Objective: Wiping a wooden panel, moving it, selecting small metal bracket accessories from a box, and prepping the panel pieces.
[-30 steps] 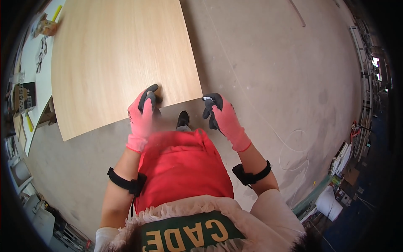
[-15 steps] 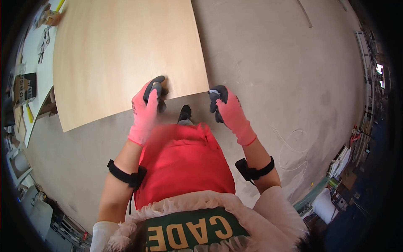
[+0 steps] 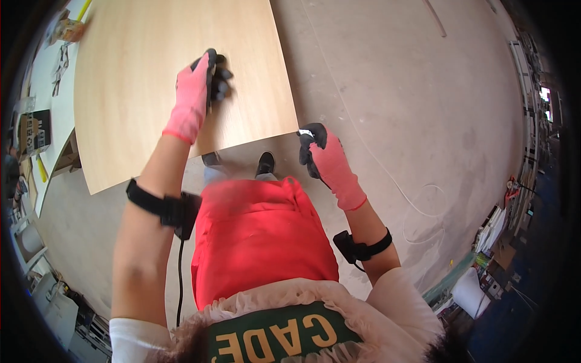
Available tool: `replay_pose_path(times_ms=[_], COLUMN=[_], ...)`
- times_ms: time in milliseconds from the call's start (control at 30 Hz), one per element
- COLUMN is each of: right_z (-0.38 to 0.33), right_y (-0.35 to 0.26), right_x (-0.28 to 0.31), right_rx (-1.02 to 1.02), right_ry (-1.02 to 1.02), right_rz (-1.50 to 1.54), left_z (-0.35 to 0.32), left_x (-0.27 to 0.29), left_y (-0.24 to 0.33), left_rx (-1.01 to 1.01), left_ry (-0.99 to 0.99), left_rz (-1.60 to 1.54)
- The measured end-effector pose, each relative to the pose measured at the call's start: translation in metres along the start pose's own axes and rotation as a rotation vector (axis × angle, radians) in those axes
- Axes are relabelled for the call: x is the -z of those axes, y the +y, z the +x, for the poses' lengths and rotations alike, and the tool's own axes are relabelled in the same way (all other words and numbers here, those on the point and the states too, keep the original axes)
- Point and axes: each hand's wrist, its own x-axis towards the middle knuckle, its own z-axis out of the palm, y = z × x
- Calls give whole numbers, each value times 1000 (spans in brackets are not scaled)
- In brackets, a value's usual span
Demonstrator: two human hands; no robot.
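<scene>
A large pale wooden panel lies flat above the concrete floor. Left of the panel, on a white tabletop, sits a dark flat box with a yellow strip below it. The left hand, in a pink glove with black fingers, rests on top of the panel near its near edge, fingers curled loosely against the wood. The right hand, gloved alike, curls around the panel's near right corner, gripping the edge there.
</scene>
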Motion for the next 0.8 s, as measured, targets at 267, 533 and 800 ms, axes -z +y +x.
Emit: replay_pose_path(times_ms=[267,533,800], right_z=[-7,-4,1], right_y=[-3,4,23], right_x=[-6,-11,-17], right_rx=[-80,-32,43], right_ry=[1,93,151], right_rz=[258,194,91], left_z=[12,9,8], left_x=[-6,-9,-10], left_y=[-7,-8,-9], left_rx=[-32,-47,-79], left_ry=[54,65,57], left_rz=[-42,-24,-42])
